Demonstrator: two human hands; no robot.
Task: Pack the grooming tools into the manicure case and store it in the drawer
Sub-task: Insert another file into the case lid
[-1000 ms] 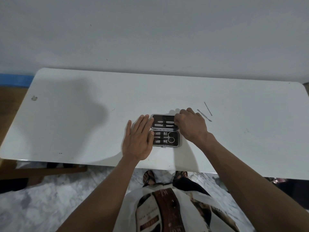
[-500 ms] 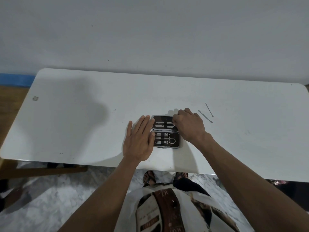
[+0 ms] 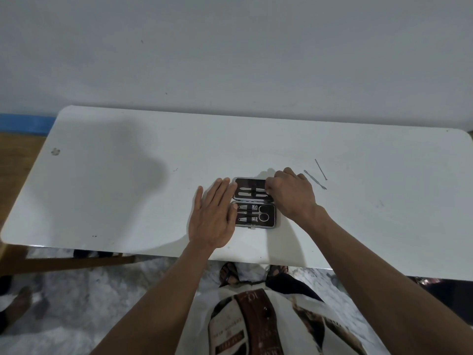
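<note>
The manicure case (image 3: 271, 221) lies open and flat near the front of the white table (image 3: 128, 188). Its near half holds small scissors (image 3: 263, 213) and clippers. Its far half holds two slim metal tools under a strap. My left hand (image 3: 213, 216) lies flat with fingers spread against the case's left edge. My right hand (image 3: 291, 193) rests on the far half's right end, fingertips pinched at the end of a slim tool (image 3: 258, 193) there. Two thin metal tools lie loose to the right: a cuticle pusher (image 3: 314, 179) and a thin pick (image 3: 320, 169).
A wall stands right behind the table. Wooden furniture sits at the left beyond the table's end. My feet and patterned clothing show below the front edge. No drawer is in view.
My right hand's fingers have crept slightly left along the far half of the case. My left hand and the two loose tools have stayed put.
</note>
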